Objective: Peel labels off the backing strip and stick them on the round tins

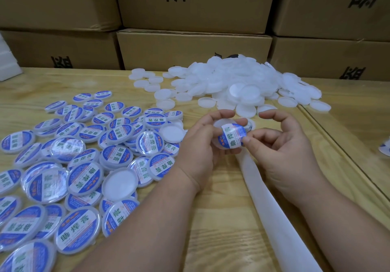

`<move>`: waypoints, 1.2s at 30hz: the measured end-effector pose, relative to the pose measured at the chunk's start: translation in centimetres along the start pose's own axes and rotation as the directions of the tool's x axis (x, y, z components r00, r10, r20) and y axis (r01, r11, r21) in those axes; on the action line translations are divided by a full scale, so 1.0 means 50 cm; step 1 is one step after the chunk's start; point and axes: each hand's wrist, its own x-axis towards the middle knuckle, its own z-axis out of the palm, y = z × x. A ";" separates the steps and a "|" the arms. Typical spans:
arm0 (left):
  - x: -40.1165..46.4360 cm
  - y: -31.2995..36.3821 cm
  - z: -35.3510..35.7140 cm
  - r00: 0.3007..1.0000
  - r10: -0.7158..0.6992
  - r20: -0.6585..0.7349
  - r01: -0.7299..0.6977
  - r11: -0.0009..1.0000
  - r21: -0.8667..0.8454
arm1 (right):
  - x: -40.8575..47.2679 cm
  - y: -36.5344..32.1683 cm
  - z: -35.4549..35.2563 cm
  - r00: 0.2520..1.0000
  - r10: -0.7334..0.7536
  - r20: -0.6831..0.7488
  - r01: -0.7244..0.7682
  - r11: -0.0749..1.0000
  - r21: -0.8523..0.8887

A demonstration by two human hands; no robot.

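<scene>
Wooden surface (221, 219) carries everything. My left hand (202, 145) curls round a white tin (221, 124), held just above the surface, and my right hand (280, 145) pinches a blue label (231, 137) against its face with thumb and forefinger. White backing strip (263, 208) runs from under my hands toward the near edge, between my forearms. Labelled tins (84, 166) lie heaped on the left, close to my left wrist and forearm. Plain tins (232, 81) are piled just beyond my fingers. Cardboard boxes (190, 50) wall off the far edge. On the right a seam (337, 145) crosses the surface, with bare wood past it and between my arms.
</scene>
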 end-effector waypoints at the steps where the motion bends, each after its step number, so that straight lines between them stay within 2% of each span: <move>1: 0.000 -0.001 0.001 1.000 -0.003 0.009 0.003 1.000 0.000 | 0.000 0.001 0.000 1.000 0.000 0.002 0.000 1.000 -0.010; 17: -0.007 -0.006 0.005 0.999 0.036 0.020 -0.037 0.997 0.069 | 0.004 0.008 0.000 1.000 0.011 0.000 -0.011 0.999 -0.033; 28: -0.004 -0.016 -0.001 0.997 0.083 -0.003 -0.079 0.960 0.267 | -0.003 -0.001 0.002 0.999 0.034 -0.008 -0.034 0.999 -0.015; 33: -0.001 -0.018 -0.006 0.994 0.112 0.000 -0.108 0.957 0.268 | -0.004 -0.003 0.000 0.997 0.062 -0.036 -0.062 0.998 -0.014; 36: 0.001 -0.018 -0.010 0.991 0.133 -0.015 -0.124 0.954 0.273 | -0.001 0.003 -0.007 0.992 0.070 -0.108 -0.076 0.995 -0.060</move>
